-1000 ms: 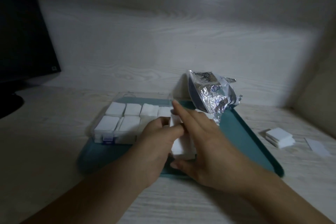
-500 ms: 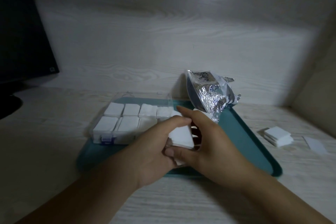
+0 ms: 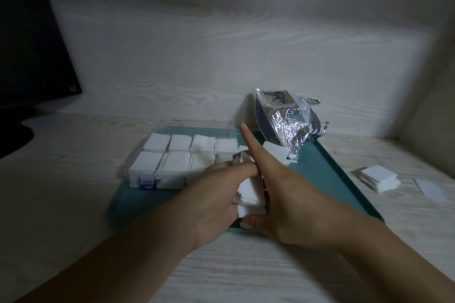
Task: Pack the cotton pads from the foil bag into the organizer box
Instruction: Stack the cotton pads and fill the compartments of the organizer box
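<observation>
White cotton pads packed over teal tray.
Organizer box (image 3: 170, 162) far left on tray (image 3: 327, 179), compartments filled; left hand (image 3: 216, 204) curled round pad stack (image 3: 251, 194); right hand (image 3: 288, 194) clasps it, forefinger straight; foil bag (image 3: 288, 125) far right.

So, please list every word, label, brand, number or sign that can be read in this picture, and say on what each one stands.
No text can be read.
Foil bag: dark printed marks and small blue figures, too blurred to read.
Monitor: a small square sticker at its lower corner, too small to read.
Organizer box, cotton pads held by both hands, teal tray: no print visible.
</observation>
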